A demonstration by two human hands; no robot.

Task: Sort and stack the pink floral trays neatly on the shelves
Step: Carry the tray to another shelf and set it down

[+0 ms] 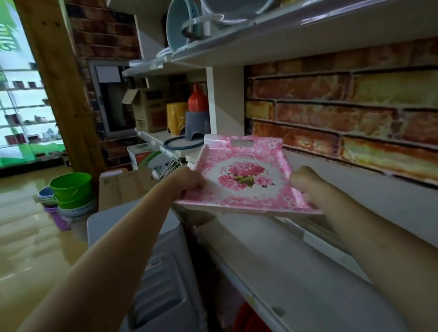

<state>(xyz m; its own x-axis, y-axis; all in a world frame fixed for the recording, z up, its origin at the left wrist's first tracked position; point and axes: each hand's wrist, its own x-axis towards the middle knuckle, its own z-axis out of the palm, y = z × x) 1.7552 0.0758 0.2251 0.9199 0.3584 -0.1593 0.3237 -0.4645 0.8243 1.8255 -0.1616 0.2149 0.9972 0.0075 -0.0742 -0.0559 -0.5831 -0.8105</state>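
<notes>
A pink floral tray (243, 179) is held by both hands above the white shelf (286, 252), tilted, with its far end raised toward the brick wall (353, 106). The left hand (187, 180) grips the left rim, the fingers curled around the edge and the thumb on top. The right hand (307, 184) holds the near right edge; its fingers are curled under the tray and are mostly hidden, so how firmly they close cannot be told exactly.

The step in hand is judged to be the setting down of the tray on the shelf. It is done well if the tray is made level first, then lowered flat, with its long side kept parallel to the wall. The fingers under the rim should be drawn out only after the tray rests, so that nothing is pinched. Under the tray, beside the right fingers, something like other flat pieces is seen, but it is too unclear to name.

Left of the left fingers, a white appliance (153, 277) stands close to the shelf edge and narrows the room for the elbow. Beyond the fingertips, a blue ring (181, 144), a grey stand (197, 125), a yellow container (178, 117) and a red bottle (197, 99) are placed at the far end; the tray should not be pushed into them. Above, buckets (225, 3) lie on the upper shelf. Far to the left, green basins (73, 189) stand on the floor.
</notes>
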